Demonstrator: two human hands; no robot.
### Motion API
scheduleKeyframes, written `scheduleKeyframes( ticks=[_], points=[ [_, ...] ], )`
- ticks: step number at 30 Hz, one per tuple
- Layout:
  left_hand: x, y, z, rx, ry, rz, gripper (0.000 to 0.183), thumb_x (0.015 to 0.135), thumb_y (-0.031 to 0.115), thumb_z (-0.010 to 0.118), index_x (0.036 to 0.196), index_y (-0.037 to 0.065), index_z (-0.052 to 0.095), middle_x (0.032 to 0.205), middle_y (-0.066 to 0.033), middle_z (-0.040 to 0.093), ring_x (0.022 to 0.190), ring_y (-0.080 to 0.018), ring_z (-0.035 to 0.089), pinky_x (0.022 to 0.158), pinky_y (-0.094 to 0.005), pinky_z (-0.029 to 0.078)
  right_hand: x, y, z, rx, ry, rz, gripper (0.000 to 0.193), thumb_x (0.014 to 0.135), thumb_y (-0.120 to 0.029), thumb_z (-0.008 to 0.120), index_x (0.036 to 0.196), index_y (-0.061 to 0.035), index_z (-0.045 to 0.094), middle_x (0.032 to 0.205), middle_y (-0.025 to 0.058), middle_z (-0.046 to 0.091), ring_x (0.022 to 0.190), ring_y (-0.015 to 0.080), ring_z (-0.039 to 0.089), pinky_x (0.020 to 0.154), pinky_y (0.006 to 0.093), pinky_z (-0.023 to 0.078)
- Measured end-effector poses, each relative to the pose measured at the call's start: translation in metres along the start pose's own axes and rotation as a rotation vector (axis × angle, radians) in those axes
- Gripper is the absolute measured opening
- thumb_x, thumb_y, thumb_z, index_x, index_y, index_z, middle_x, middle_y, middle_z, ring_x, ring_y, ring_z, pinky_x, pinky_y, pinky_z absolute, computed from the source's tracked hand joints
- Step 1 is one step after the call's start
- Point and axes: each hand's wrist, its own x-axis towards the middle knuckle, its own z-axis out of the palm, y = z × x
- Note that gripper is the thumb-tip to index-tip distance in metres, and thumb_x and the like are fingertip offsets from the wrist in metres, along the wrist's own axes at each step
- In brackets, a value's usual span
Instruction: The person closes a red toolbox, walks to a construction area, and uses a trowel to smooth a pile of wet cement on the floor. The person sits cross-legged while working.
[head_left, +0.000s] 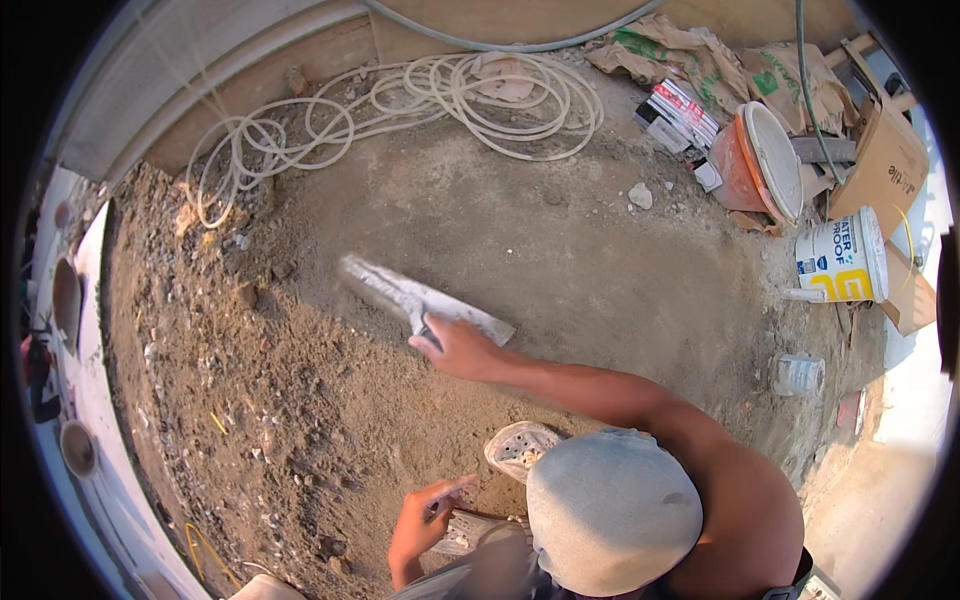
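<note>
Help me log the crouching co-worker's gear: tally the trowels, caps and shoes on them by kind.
Trowels: 1, in the co-worker's right hand
Caps: 1
Shoes: 2
Total: 4

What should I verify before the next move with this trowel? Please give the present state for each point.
1. Right hand on the trowel: ok, closed on its handle.
2. Left hand away from the trowel: ok, apart from it, near the shoes.
3. Coiled hose clear of the trowel: ok, lying beyond it.
4. Ground to the left smooth: not ok, rough with loose stones.
5. Underside of the trowel clean: cannot tell, hidden from view.
</note>
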Motion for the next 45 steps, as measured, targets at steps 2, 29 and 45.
scheduleKeyframes(
  ticks=[2, 29, 45],
  points=[
    [-0.001, -0.014, 0.003, 0.033, 0.137, -0.013, 0.050, 0.081, -0.017, 0.048, 0.123, 0.007, 0.064, 0.098, -0.0109, 0.069, 0.081, -0.0164, 0.066, 0.073, -0.0273, 0.051, -0.031, 0.028, -0.090, -0.054, 0.413, 0.287, 0.040, 0.098, -0.032, 0.051, 0.095, 0.0074, 0.052, 0.069, 0.0141, 0.058, 0.052, 0.0224, 0.058, 0.048, 0.0393, 0.046],
    [0.009, -0.031, 0.016, -0.134, 0.388, -0.040, 0.042, 0.087, -0.013, 0.041, 0.117, 0.003, 0.066, 0.101, -0.0070, 0.066, 0.075, -0.0090, 0.060, 0.062, -0.0195, 0.046, -0.010, 0.032, -0.063, 0.003, 0.514, 0.199, 0.053, 0.097, -0.041, 0.048, 0.110, 0.0095, 0.054, 0.084, 0.0269, 0.062, 0.074, 0.0371, 0.062, 0.068, 0.0479, 0.048],
    [0.006, -0.027, 0.013, -0.122, 0.484, 0.053, 0.045, 0.080, -0.019, 0.043, 0.114, 0.000, 0.066, 0.095, -0.0111, 0.067, 0.077, -0.0133, 0.060, 0.070, -0.0259, 0.052, -0.143, 0.184, -0.401, -0.937, 0.790, 0.559, 0.062, 0.096, -0.051, 0.043, 0.125, 0.0039, 0.051, 0.109, 0.0318, 0.061, 0.106, 0.0473, 0.058, 0.094, 0.0511, 0.044]
  ],
)
